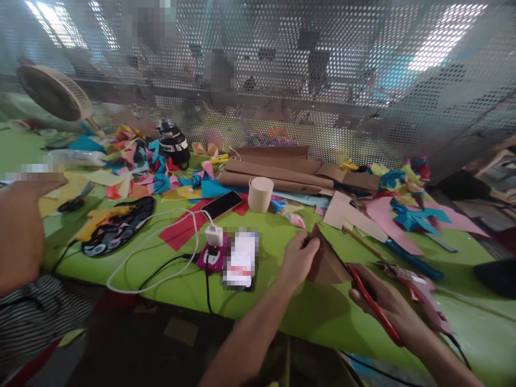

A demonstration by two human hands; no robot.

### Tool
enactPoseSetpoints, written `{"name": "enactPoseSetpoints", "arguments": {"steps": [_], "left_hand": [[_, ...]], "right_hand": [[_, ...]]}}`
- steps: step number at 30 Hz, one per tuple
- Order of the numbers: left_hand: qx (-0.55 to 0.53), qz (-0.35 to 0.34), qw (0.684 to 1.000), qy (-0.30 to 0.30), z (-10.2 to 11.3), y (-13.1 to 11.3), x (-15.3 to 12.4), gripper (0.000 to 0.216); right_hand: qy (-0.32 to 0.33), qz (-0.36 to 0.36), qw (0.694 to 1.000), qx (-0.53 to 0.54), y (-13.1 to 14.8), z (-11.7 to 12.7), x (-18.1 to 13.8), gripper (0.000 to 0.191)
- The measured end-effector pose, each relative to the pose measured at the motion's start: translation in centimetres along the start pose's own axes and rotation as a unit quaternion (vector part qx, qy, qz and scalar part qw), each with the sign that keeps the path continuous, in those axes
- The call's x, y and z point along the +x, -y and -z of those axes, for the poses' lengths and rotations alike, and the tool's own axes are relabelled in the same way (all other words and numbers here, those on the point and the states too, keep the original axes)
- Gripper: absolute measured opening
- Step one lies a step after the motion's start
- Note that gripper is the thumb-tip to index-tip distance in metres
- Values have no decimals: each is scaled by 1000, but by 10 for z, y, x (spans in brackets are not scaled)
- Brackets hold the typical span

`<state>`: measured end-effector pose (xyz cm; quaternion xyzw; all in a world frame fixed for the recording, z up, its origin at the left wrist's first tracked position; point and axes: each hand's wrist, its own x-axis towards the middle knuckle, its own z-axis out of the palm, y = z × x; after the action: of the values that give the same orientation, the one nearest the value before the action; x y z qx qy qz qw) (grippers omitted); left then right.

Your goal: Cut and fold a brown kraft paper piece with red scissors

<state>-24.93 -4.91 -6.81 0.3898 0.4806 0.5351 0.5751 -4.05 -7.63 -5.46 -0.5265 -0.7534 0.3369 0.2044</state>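
My left hand (299, 256) pinches the upper left corner of a piece of brown cardboard (327, 264), holding it tilted above the green table. In my right hand (381, 301) is a pair of scissors with red handles (374, 305). The fingers wrap round the handles, and the blades lie along the cardboard's right edge. How far the blades are apart I cannot make out. To the right of my right hand lies a pink glue gun (427, 301) with a black cord. A phone with a lit screen (241, 260) lies left of my left hand.
Ahead stand a round cream-coloured paper cylinder (260, 194) and folded brown cardboard (278, 174). A dark phone (222, 205), a white charger (214, 235) with a looping cable, and a yellow glue gun (102, 217) lie leftward. Another person's arm (20, 231) reaches in at far left.
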Motion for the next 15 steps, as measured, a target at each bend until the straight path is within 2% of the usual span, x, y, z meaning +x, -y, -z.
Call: {"name": "enactPoseSetpoints", "arguments": {"steps": [8, 15], "left_hand": [[-40, -3, 999, 0, -2, 3, 2, 15], [-43, 2, 999, 0, -1, 0, 1, 22]], "right_hand": [[-33, -8, 999, 7, -7, -10, 5, 44], [-24, -12, 1000, 6, -2, -10, 5, 48]]}}
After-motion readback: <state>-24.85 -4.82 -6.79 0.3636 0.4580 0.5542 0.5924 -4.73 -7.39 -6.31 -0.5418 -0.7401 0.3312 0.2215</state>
